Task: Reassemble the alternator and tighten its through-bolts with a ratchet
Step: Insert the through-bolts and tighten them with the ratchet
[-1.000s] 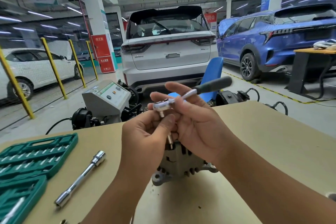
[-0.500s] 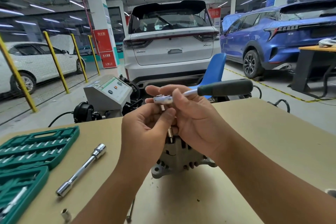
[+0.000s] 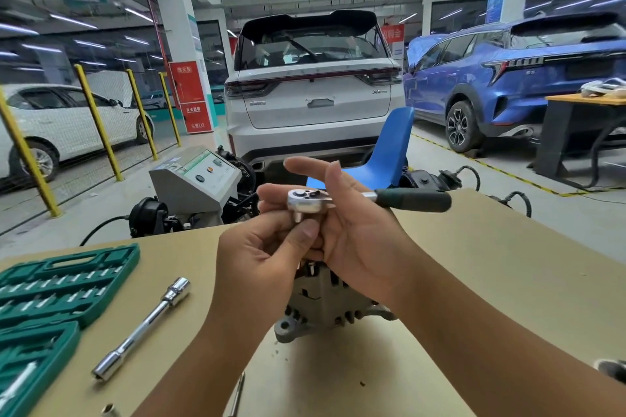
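left hand [image 3: 267, 257] fingers curled (pinching) | right hand [image 3: 359, 230] gripping, forefinger extended

You hold a shiny chrome metal ratchet [image 3: 306, 201] with a matt dark green handle. The dull grey cast-metal alternator [image 3: 325, 308] looks rough; the beige matt table [image 3: 491, 281] looks smooth.

Ratchet [image 3: 306, 201] above upright alternator [image 3: 325, 308]

One head-worn view — looks forward and down, close over the table [image 3: 474, 281], garage beyond.
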The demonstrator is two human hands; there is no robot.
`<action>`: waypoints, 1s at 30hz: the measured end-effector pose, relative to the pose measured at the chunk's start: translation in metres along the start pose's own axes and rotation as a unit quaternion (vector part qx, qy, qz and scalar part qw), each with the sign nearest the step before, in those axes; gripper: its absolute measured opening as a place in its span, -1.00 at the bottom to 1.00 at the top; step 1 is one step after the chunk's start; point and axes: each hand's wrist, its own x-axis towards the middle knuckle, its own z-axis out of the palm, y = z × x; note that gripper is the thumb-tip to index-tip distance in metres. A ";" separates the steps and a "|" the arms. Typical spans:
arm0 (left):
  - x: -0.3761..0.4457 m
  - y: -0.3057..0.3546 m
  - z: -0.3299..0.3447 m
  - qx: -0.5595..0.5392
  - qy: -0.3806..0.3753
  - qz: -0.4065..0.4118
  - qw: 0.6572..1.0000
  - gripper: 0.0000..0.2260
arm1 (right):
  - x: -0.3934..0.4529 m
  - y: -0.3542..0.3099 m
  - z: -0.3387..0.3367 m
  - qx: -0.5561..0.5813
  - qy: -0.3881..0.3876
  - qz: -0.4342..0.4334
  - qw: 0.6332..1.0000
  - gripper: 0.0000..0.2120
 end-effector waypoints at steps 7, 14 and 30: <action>0.002 0.007 0.000 0.005 -0.054 0.006 0.998 -0.79 | 0.003 -0.006 0.008 -0.122 0.071 -0.044 0.989 -0.52; 0.002 0.014 0.005 0.236 -0.092 0.114 0.961 -0.94 | 0.005 -0.020 0.011 -0.116 0.088 -0.103 0.984 -0.60; 0.012 0.023 -0.010 0.249 -0.119 0.071 0.958 -0.86 | 0.004 -0.014 0.019 -0.115 0.116 -0.015 0.987 -0.48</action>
